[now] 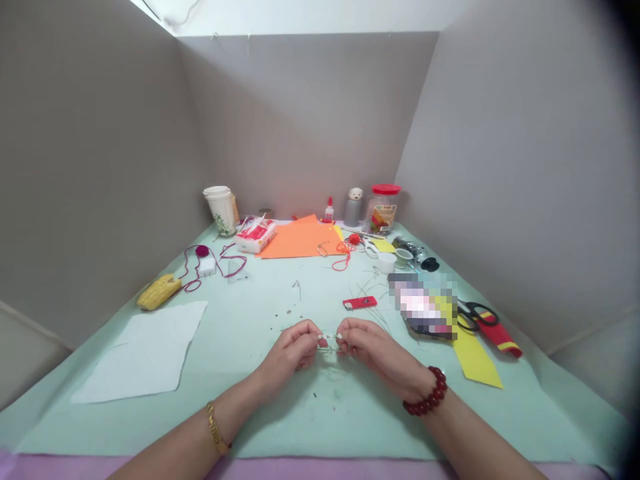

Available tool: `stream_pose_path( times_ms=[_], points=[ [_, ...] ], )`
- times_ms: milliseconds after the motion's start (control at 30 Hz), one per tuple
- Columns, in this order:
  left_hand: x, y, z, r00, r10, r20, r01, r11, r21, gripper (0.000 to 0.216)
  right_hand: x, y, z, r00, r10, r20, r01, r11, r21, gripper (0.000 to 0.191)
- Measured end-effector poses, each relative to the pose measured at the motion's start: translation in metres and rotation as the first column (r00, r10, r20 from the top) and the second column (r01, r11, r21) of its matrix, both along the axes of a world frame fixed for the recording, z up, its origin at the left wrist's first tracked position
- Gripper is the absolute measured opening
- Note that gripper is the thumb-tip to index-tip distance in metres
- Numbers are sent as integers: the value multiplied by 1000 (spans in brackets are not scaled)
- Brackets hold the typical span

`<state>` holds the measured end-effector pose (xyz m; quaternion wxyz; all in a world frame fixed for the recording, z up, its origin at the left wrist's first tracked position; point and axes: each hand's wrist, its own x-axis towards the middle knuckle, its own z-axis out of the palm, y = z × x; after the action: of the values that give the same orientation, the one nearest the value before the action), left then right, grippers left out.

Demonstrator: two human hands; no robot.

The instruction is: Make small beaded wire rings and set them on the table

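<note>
My left hand (296,343) and my right hand (367,343) are both closed in a pinch near the front middle of the table. Between their fingertips stretches a small pale beaded-looking strand (329,338) with a reddish bit near the left fingers. Its exact kind is too small to make out. Just beyond my right hand lies a red lighter (360,303), with thin dark green threads (374,312) loose around it. Tiny dark scraps (289,312) are scattered on the cloth beyond my left hand.
White cloth (145,353) and a yellow corncob (159,292) lie left. Black-handled scissors (477,315), yellow paper (475,363) and a blurred-out item (423,307) lie right. Orange paper (300,239), a tissue pack (256,235), a cup (220,210) and a red-lidded jar (384,210) stand farther back.
</note>
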<state>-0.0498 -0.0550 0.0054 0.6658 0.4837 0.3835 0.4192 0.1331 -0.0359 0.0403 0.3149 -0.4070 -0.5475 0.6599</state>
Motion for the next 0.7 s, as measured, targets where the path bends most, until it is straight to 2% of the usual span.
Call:
stream_pose_path(
  times_ms=[100, 200, 467, 567, 700],
  points=[
    [-1, 1, -1, 997, -37, 61, 38, 999, -20, 19, 1, 1, -1, 1000, -15, -3, 15, 1000, 5, 7],
    [-1, 1, -1, 997, -47, 56, 48, 999, -17, 20, 3, 2, -3, 998, -10, -57, 8, 1000, -23, 7],
    [1, -1, 0, 995, -64, -76, 67, 997, 42, 13, 4, 3, -12, 981, 16, -191, -27, 998, -60, 8],
    [1, -1, 0, 993, -46, -110, 50, 998, 37, 12, 4, 4, -12, 987, 14, -161, -20, 999, -34, 7],
    [2, -1, 0, 989, -7, -150, 17, 998, 68, 11, 4, 4, -7, 1000, -4, -7, 5, 999, 54, 7]
  ],
)
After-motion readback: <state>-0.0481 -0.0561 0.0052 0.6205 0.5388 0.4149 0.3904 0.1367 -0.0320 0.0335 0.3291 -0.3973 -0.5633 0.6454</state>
